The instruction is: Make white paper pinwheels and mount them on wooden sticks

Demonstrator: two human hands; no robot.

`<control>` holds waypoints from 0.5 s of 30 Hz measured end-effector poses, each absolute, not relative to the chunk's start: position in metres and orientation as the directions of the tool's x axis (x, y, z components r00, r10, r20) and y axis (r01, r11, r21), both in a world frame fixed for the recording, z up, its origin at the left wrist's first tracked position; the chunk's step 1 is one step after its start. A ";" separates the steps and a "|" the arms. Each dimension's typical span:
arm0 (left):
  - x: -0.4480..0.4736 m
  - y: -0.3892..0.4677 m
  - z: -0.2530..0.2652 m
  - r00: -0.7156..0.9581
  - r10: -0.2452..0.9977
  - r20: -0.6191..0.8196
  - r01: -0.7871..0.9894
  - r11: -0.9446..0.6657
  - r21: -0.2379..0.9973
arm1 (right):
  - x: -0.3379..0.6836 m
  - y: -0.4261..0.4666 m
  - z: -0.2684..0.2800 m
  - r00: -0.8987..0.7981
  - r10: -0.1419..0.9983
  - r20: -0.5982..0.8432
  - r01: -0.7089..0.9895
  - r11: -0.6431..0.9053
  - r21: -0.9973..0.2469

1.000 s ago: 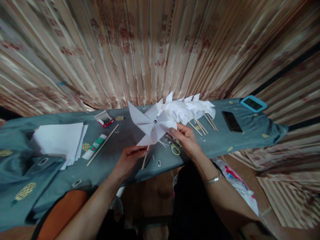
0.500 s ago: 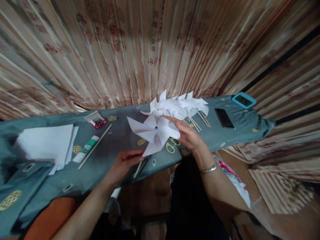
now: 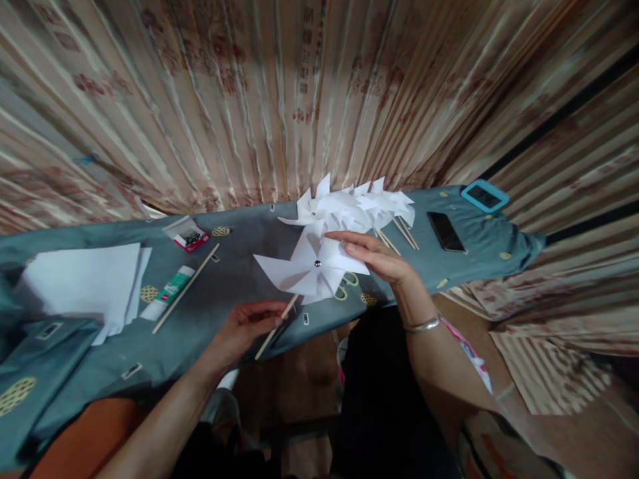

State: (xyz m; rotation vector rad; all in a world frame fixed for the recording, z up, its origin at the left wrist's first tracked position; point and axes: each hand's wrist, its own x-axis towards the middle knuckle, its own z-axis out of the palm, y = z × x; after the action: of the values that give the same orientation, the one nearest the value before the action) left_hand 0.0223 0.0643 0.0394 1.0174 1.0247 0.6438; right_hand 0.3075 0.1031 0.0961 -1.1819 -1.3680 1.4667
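A white paper pinwheel [image 3: 303, 267] with a shiny metal pin at its centre is held up over the near edge of the table. My left hand [image 3: 254, 320] pinches its thin wooden stick [image 3: 272, 335] below the blades. At the pinwheel's right side is my right hand [image 3: 377, 256], fingers stretched out along a blade, seemingly touching it without gripping. Just behind lie several finished white pinwheels [image 3: 349, 206] in an overlapping row, their sticks pointing toward me. Scissors [image 3: 344, 287] with pale green handles are partly hidden under the held pinwheel.
On the left are white paper sheets [image 3: 80, 283], a glue stick [image 3: 170, 291], a loose wooden stick [image 3: 186, 288] and an open box of pins [image 3: 187, 234]. A phone [image 3: 446, 231] and a blue-framed device [image 3: 484, 195] lie at right. A curtain [image 3: 279, 100] hangs behind the table.
The pinwheel's blades have turned and its face has shifted slightly right and down. More of its stick shows at my left hand. My right hand stays beside the blades.
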 end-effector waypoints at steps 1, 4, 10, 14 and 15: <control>0.023 0.063 0.040 0.412 0.826 -0.385 0.037 0.407 0.913 | 0.308 0.105 0.095 -0.268 0.956 -0.118 0.049 -0.108 -0.993; 0.024 0.061 0.044 0.437 0.804 -0.402 0.106 0.398 0.911 | 0.306 0.111 0.091 -0.335 0.932 -0.137 -0.042 -0.161 -0.986; 0.025 0.060 0.043 0.442 0.791 -0.424 0.114 0.419 0.901 | 0.302 0.116 0.089 -0.406 0.906 -0.116 -0.177 -0.203 -0.963; 0.024 0.061 0.039 0.422 0.798 -0.429 0.094 0.432 0.897 | 0.300 0.114 0.091 -0.403 0.911 -0.090 -0.199 -0.183 -0.963; 0.024 0.061 0.038 0.420 0.801 -0.427 0.085 0.434 0.897 | 0.299 0.113 0.092 -0.400 0.913 -0.084 -0.202 -0.178 -0.963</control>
State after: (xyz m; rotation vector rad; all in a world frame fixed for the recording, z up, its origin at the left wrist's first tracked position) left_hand 0.0243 0.0613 0.0385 1.0390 1.0560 0.5677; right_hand 0.2993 0.1132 0.0919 -0.9095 -1.2369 1.7030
